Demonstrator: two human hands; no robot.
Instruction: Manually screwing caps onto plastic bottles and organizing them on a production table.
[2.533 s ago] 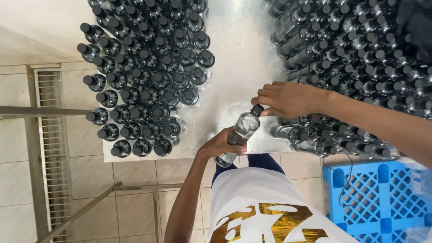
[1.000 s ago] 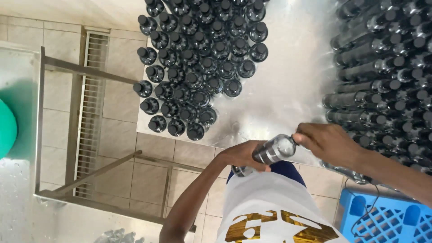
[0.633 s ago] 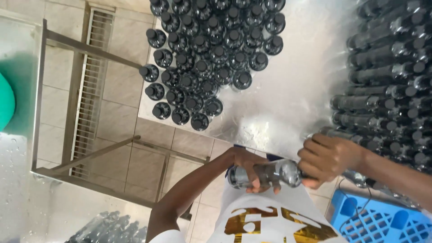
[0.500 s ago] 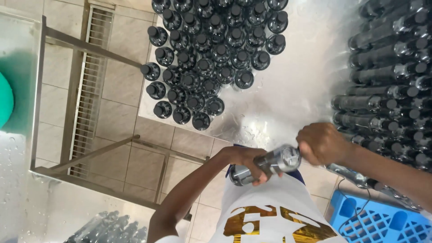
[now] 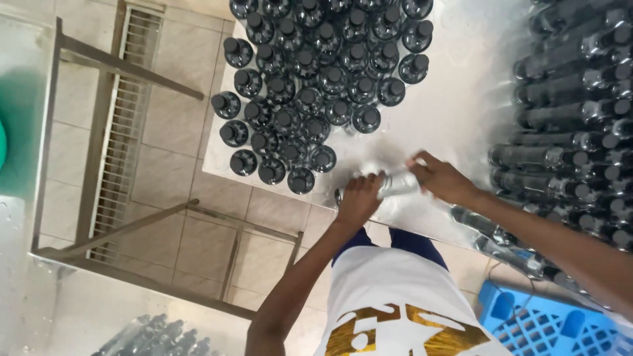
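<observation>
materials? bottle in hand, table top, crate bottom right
Bottle: clear, glossy, glass or plastic, can't tell; blurred. Table top: looks like stainless steel, silvery with soft reflections. Crate: blue moulded plastic, lattice openings.

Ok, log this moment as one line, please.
left hand: grips clear bottle | right hand: at bottle's other end | bottle: sideways over steel table | upright capped bottles: behind | lying bottles: right

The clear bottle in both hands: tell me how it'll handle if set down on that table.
The clear bottle is round, so on its side it would probably roll on the shiny metal table. Upright it looks narrow, likely tippy, like the capped bottles nearby.
</observation>
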